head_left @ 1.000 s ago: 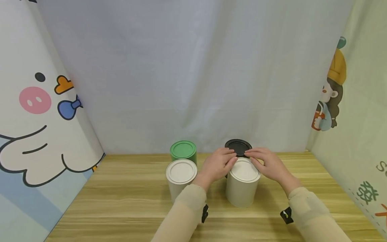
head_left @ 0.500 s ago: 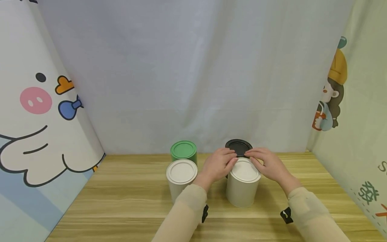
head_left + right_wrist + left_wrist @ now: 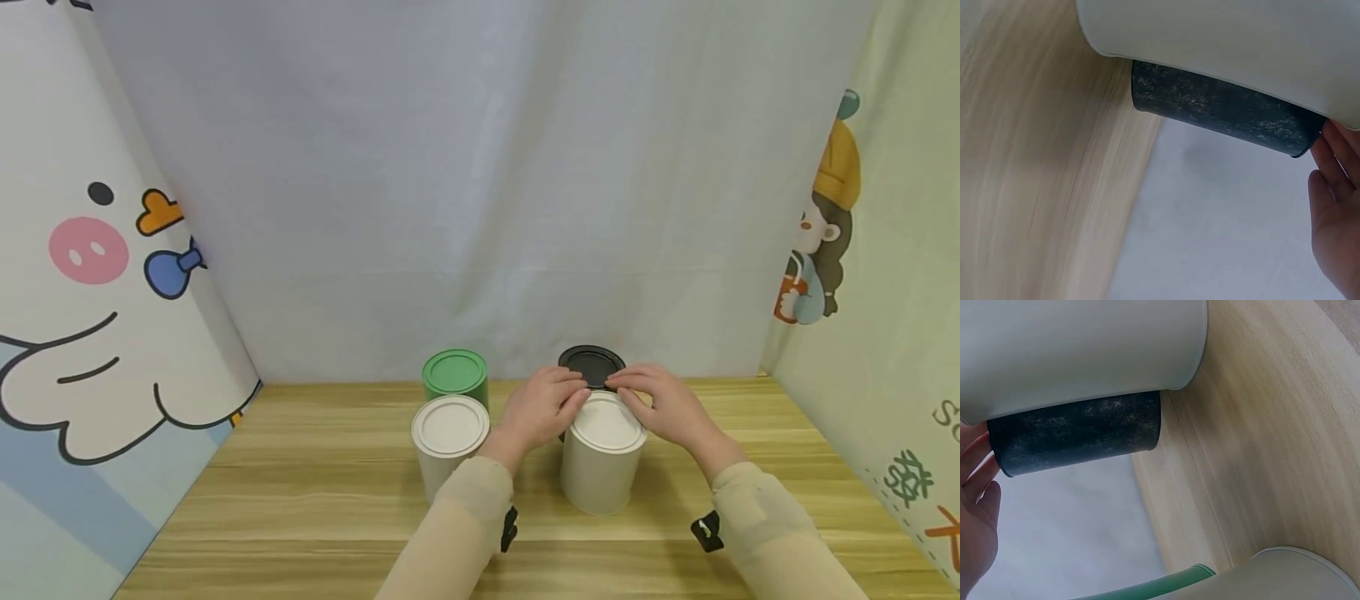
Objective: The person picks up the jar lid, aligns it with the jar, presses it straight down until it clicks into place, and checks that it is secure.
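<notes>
A white can [image 3: 602,471] with a lid stands on the table, and a black can [image 3: 587,360] is directly behind it. My left hand [image 3: 537,410] lies at the left rear of the white lid, its relaxed fingers reaching over toward the black can's top. From the other side my right hand [image 3: 670,407] mirrors it, thumb by the white lid's edge. Both wrist views show extended fingers beside the top end of the black can [image 3: 1079,432], its side mottled. The white can hides some fingertips there, so whether they touch the black can is unclear.
To the left, a second white can [image 3: 450,425] stands in front of a green can [image 3: 454,372], partly behind my left forearm. A wood-grain table [image 3: 315,492] carries everything. A pale curtain [image 3: 375,208] closes off the back, with printed cloth on both sides.
</notes>
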The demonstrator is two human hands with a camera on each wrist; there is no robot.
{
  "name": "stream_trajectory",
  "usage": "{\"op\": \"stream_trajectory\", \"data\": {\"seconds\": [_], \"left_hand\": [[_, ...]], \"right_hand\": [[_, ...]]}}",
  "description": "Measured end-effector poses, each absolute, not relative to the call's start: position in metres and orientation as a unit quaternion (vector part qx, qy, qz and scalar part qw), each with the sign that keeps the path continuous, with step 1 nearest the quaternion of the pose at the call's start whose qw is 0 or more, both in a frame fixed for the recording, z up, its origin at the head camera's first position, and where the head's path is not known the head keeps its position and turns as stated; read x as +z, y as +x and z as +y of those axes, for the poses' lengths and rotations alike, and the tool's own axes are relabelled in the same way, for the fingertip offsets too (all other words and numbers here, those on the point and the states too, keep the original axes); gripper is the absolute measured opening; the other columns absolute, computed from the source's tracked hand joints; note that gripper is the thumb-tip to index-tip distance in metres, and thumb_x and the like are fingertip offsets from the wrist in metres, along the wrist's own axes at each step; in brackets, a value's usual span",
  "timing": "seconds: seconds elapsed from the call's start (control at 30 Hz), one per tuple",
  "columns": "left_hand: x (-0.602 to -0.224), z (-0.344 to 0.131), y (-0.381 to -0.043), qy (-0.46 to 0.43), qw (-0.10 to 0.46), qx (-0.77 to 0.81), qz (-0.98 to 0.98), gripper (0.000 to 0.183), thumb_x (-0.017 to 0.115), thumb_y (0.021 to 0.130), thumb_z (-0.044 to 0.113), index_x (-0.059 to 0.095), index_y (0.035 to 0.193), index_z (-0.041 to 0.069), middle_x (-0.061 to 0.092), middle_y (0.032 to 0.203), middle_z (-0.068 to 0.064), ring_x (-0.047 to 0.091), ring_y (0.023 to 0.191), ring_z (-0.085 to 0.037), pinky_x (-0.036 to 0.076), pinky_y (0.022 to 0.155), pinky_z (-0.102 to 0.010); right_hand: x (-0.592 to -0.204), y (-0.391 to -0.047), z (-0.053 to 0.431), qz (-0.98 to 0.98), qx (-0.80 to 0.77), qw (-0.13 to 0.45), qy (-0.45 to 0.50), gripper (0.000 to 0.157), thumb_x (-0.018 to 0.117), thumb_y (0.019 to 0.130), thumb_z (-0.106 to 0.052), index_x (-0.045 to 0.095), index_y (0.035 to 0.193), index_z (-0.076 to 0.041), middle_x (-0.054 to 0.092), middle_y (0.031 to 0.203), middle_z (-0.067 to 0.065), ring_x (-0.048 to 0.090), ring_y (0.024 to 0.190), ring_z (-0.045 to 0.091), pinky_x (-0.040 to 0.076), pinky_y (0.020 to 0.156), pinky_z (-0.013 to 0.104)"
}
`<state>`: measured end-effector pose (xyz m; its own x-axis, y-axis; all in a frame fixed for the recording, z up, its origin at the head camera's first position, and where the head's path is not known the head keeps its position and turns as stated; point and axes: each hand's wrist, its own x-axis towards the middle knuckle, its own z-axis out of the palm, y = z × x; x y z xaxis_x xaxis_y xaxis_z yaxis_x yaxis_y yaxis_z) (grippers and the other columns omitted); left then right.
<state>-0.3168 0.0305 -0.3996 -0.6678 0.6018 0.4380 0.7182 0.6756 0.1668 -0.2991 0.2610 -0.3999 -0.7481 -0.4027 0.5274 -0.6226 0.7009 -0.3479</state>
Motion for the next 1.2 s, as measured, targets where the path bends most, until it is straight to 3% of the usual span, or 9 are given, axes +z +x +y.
{"op": "stream_trajectory", "data": {"seconds": [0.27, 0.57, 0.93, 1.2], "left_hand": [[-0.395, 0.032, -0.317, -0.349, 0.159, -0.214, -0.898, 0.038, 0.046, 0.106, 0.033, 0.070, 0.125, 0.010, 0.065, 0.129, -0.003, 0.056, 0.124, -0.021, 0.044, 0.105, -0.030], [-0.389, 0.031, -0.322, -0.326, 0.130, -0.207, -0.913, 0.042, 0.045, 0.106, 0.034, 0.062, 0.136, 0.010, 0.053, 0.145, -0.006, 0.045, 0.136, -0.024, 0.034, 0.114, -0.033], [-0.386, 0.034, -0.322, -0.294, 0.067, -0.159, -0.940, 0.050, 0.036, 0.108, 0.041, 0.053, 0.144, 0.013, 0.043, 0.153, -0.002, 0.036, 0.142, -0.020, 0.028, 0.117, -0.032], [-0.387, 0.036, -0.324, -0.289, 0.060, -0.166, -0.941, 0.050, 0.036, 0.108, 0.041, 0.054, 0.143, 0.011, 0.044, 0.152, -0.003, 0.035, 0.143, -0.019, 0.027, 0.117, -0.032]], "right_hand": [[-0.397, -0.302, 0.260, -0.901, 0.285, 0.193, 0.264, 0.019, 0.065, 0.094, -0.006, 0.074, 0.110, -0.003, 0.070, 0.112, 0.016, 0.060, 0.109, 0.040, 0.047, 0.095, 0.059], [-0.396, -0.312, 0.259, -0.900, 0.293, 0.212, 0.241, 0.029, 0.064, 0.095, -0.007, 0.068, 0.123, 0.001, 0.064, 0.124, 0.023, 0.055, 0.117, 0.044, 0.042, 0.100, 0.060], [-0.395, -0.321, 0.261, -0.924, 0.261, 0.153, 0.235, 0.036, 0.061, 0.099, -0.013, 0.062, 0.130, 0.004, 0.057, 0.136, 0.022, 0.049, 0.126, 0.045, 0.037, 0.106, 0.061], [-0.393, -0.323, 0.261, -0.931, 0.247, 0.141, 0.230, 0.036, 0.059, 0.100, -0.014, 0.061, 0.131, 0.003, 0.057, 0.136, 0.022, 0.048, 0.127, 0.046, 0.036, 0.106, 0.061]]}}
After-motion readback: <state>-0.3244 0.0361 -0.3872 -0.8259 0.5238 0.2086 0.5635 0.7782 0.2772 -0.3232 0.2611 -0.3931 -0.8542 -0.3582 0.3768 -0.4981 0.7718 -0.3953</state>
